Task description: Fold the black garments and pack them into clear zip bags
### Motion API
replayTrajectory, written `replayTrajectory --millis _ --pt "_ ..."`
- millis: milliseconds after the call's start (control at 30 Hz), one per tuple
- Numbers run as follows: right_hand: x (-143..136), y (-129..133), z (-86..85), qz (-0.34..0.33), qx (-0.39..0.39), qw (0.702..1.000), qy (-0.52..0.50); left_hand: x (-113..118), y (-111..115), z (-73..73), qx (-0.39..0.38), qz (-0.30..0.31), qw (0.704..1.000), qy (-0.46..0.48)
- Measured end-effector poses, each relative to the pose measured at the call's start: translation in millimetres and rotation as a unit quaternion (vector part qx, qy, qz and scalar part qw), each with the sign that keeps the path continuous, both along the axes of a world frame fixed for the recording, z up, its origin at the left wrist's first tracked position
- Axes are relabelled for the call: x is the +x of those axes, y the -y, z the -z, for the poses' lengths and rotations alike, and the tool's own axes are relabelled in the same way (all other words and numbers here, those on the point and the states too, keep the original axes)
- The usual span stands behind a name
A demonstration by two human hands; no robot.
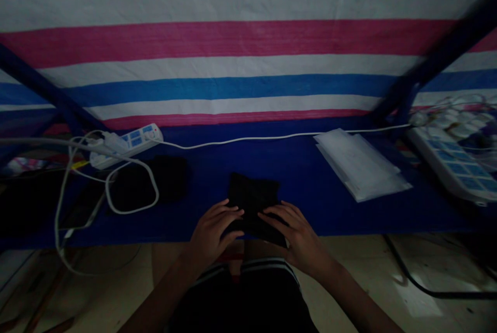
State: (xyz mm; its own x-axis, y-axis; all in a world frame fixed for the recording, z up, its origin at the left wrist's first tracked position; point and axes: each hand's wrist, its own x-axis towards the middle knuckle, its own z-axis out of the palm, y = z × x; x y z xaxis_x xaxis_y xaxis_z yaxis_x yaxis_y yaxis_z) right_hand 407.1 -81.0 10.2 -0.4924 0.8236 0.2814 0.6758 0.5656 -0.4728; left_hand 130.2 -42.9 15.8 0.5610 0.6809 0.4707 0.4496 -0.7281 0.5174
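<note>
A piece of black cloth point(252, 193) lies at the front edge of the blue table, its near part hanging at the rim; the dim light hides its exact kind. My left hand point(217, 227) rests on the cloth's left side with fingers stretched out and slightly apart. On the right side, my right hand point(289, 227) lies over the cloth, its fingers also extended. Both hands touch the cloth from above, and neither visibly grips it. What the right thumb does underneath is hidden.
Clear plastic bags point(359, 164) lie stacked to the right. A white power strip point(135, 139) with cables stands at the back left, near a dark cloth pile point(166, 177) and a phone point(85, 203). Another power strip point(454, 159) sits far right. A striped tarp point(248, 43) hangs behind.
</note>
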Motion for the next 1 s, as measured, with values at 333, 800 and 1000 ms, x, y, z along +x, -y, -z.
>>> replayTrajectory --millis 333,800,1000 --pt "-3.6 -14.1 -7.6 0.024 0.000 0.996 -0.082 7.0 -10.8 0.5 -0.048 -0.021 0.996 0.066" --pt "-17.9 -30.3 3.1 0.234 -0.016 0.961 -0.148 14.1 -11.7 5.7 -0.175 -0.173 0.962 0.121" --pt "-22.5 -33.0 1.7 0.270 -0.058 0.951 -0.137 27.7 -14.1 -11.5 -0.269 -0.236 0.925 0.129"
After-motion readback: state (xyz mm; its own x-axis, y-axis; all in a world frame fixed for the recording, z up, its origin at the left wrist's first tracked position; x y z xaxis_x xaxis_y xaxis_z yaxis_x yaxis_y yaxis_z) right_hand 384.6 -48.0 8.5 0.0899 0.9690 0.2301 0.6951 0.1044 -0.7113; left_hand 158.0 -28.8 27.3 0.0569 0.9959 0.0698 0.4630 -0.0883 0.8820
